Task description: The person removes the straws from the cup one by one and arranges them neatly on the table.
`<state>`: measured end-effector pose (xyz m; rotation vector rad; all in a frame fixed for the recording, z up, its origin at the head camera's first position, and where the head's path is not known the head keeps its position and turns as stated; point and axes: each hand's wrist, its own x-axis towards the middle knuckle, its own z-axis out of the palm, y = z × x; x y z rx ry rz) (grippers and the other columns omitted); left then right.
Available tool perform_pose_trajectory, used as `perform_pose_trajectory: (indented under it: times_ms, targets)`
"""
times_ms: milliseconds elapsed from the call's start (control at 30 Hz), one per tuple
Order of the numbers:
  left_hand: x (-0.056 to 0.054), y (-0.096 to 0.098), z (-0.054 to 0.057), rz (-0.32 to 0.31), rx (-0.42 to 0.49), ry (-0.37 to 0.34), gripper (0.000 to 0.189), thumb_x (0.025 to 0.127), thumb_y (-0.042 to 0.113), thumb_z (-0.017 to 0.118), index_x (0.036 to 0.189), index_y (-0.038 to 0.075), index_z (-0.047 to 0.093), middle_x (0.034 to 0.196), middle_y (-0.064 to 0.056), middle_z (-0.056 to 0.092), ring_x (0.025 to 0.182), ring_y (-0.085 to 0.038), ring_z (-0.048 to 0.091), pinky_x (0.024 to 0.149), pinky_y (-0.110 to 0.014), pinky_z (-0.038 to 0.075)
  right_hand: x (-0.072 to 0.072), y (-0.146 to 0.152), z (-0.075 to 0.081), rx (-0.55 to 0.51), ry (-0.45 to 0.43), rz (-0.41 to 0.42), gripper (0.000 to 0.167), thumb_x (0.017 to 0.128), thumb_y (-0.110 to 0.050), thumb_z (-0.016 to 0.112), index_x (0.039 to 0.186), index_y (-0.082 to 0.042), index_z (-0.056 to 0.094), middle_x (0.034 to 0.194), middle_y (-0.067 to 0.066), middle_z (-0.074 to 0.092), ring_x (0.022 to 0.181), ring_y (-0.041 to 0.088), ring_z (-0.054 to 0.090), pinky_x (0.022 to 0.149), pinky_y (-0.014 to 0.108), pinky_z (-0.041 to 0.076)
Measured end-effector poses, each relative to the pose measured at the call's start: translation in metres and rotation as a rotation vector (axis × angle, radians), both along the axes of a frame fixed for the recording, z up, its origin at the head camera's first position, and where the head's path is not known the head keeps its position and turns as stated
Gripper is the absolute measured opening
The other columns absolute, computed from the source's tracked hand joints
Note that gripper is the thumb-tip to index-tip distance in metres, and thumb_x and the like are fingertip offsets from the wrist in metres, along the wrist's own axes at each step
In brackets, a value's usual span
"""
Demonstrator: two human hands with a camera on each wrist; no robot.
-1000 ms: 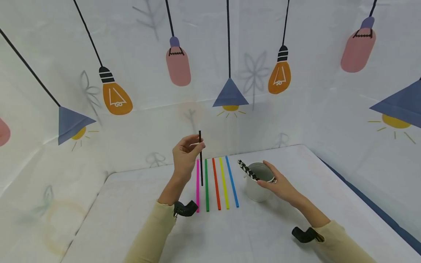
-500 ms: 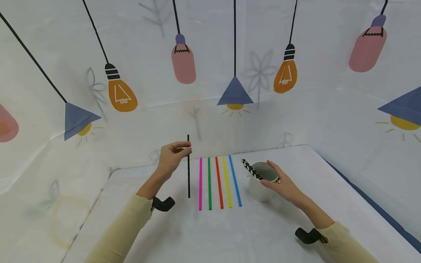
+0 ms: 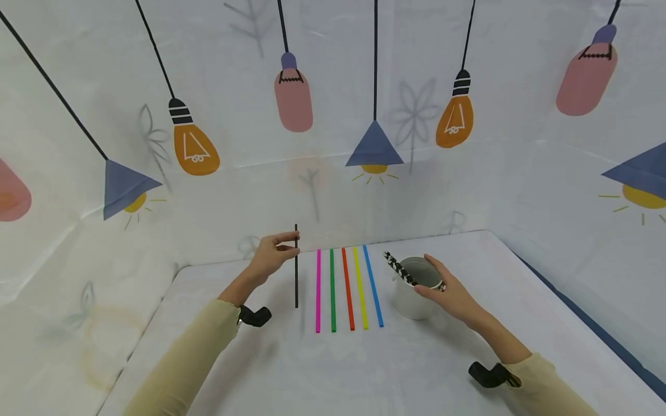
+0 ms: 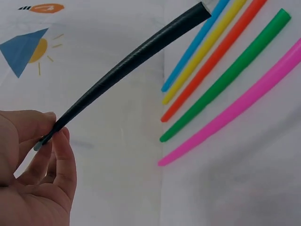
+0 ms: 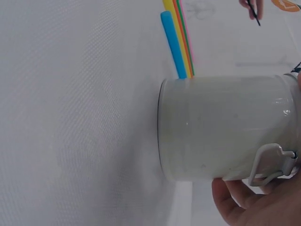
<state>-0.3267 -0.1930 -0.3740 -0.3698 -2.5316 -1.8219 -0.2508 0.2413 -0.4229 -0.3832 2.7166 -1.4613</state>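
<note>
My left hand (image 3: 267, 259) pinches a black straw (image 3: 296, 283) near its upper end, between thumb and fingertips. The straw hangs upright, left of a row of straws on the table; its free end (image 4: 200, 12) points away from the hand in the left wrist view. That row has a pink straw (image 3: 318, 292), a green straw (image 3: 333, 292), a red-orange straw (image 3: 348, 292), a yellow straw (image 3: 361, 292) and a blue straw (image 3: 373, 289). On the right, my right hand (image 3: 451, 296) grips a small white bucket (image 3: 408, 301) near its rim. A black-and-white patterned straw (image 3: 399, 267) leans out of it.
A white cloth covers the table (image 3: 364, 370). White printed sheeting (image 3: 333, 202) rises behind the table's back edge and at both sides. A wire handle (image 5: 263, 165) shows on the bucket's side in the right wrist view.
My left hand has carried the black straw leftward, from in front of the pink and green straws to beside the pink one. The right hand stays on the bucket.
</note>
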Motion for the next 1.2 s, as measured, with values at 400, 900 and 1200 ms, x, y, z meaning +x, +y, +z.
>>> perform_pose_trajectory:
  times_ms: [400, 900, 1200]
  targets:
    - [-0.014, 0.001, -0.029, 0.000, -0.022, -0.010, 0.048, 0.089, 0.001, 0.069, 0.134, -0.002, 0.055, 0.130, -0.024, 0.055, 0.107, -0.032, 0.062, 0.092, -0.039, 0.049, 0.000, 0.002, -0.004, -0.007, 0.017, 0.007, 0.086, 0.091, -0.041, 0.067, 0.157, -0.021, 0.015, 0.159, 0.016, 0.014, 0.140, 0.048, 0.015, 0.096, 0.073, 0.027]
    - [-0.032, -0.002, -0.057, 0.009, -0.069, -0.041, 0.045, 0.092, -0.002, 0.063, 0.136, -0.007, 0.050, 0.132, -0.024, 0.053, 0.116, -0.038, 0.053, 0.086, -0.036, 0.051, -0.001, 0.001, -0.002, -0.006, 0.008, 0.003, 0.086, 0.091, -0.041, 0.067, 0.156, -0.021, 0.015, 0.158, 0.018, 0.016, 0.139, 0.047, 0.018, 0.096, 0.072, 0.030]
    - [-0.041, -0.003, -0.071, 0.060, -0.070, -0.025, 0.044, 0.089, 0.000, 0.069, 0.130, -0.007, 0.057, 0.121, -0.022, 0.063, 0.120, -0.034, 0.053, 0.087, -0.035, 0.049, 0.002, -0.001, 0.001, -0.016, 0.010, 0.001, 0.086, 0.091, -0.039, 0.068, 0.156, -0.017, 0.016, 0.158, 0.019, 0.017, 0.139, 0.048, 0.019, 0.096, 0.072, 0.030]
